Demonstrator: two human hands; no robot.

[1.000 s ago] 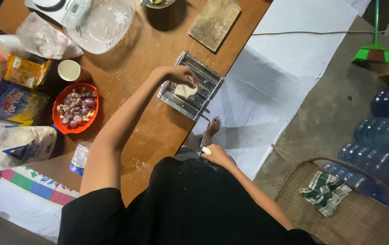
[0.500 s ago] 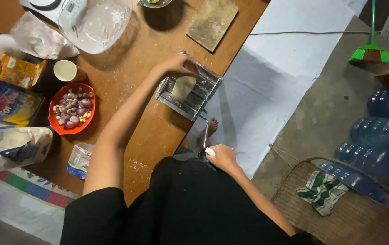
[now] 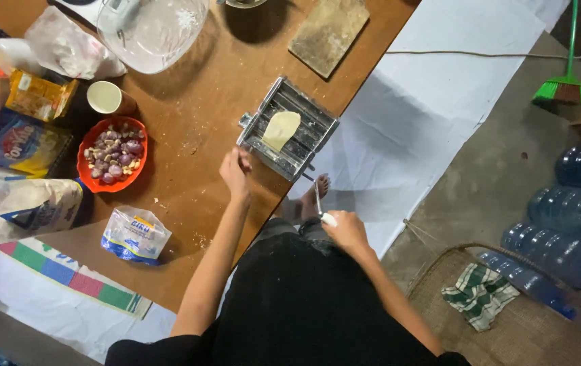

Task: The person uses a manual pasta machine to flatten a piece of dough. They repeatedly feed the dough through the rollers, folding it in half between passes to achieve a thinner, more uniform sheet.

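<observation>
Nearest the camera, the right hand [image 3: 346, 229] is closed around the white knob of the crank handle [image 3: 320, 203], which runs up to the side of the pasta roller [image 3: 289, 129] hanging over the bench edge. The left hand [image 3: 235, 169] rests on the near corner of the roller, fingers curled against its metal frame; its grip looks loosely together, steadying the machine and not holding anything loose.

On top of the roller lies a pale oval sheet of dough [image 3: 281, 129], set in the slot between the rollers. Much of the sheet shows above the rollers, and I cannot see any dough coming out underneath, so I judge the pass to be in its early part: the dough is fed in, and most of its length is left to crank through. The sheet is already flattened and smooth, which suggests the rolling work is well under way overall.

Left of the roller on the brown bench [image 3: 195, 108] sit an orange bowl of shallots and garlic [image 3: 112, 152], a small bag [image 3: 134, 234] and a white cup [image 3: 106, 97]. Beyond the roller lie a wooden board [image 3: 329, 32] and a clear plastic bowl [image 3: 151, 27] dusted with flour.
</observation>
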